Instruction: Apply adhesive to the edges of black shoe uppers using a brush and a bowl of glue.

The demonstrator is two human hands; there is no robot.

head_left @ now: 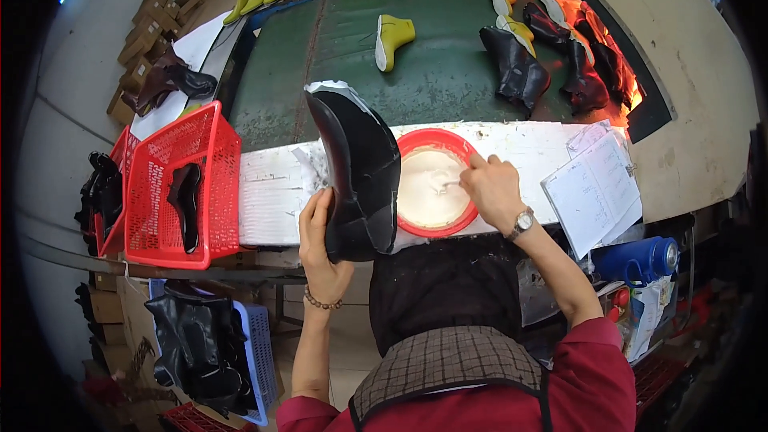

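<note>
My left hand [322, 240] grips a black leather boot upper [364, 180] by its left side, fingers on the outside. The upper stands on end over the white bench, its dark lining facing right and a white edge showing at its top. To its right, a red bowl [470, 144] holds a thick cream-coloured paste [432, 176]. Over the bowl's right rim, my right hand [492, 188] is closed in a pinch on a thin tool coated in paste [453, 184]. The tool's tip touches the paste; its kind cannot be made out.
Beyond the white bench [268, 208] runs a green conveyor belt [344, 48] with a yellow shoe last [394, 38]. Black boot uppers [512, 68] lie near a glowing heater at right. Red basket [216, 184] stands left, clipboard papers [592, 192] and blue flask [636, 260] right.
</note>
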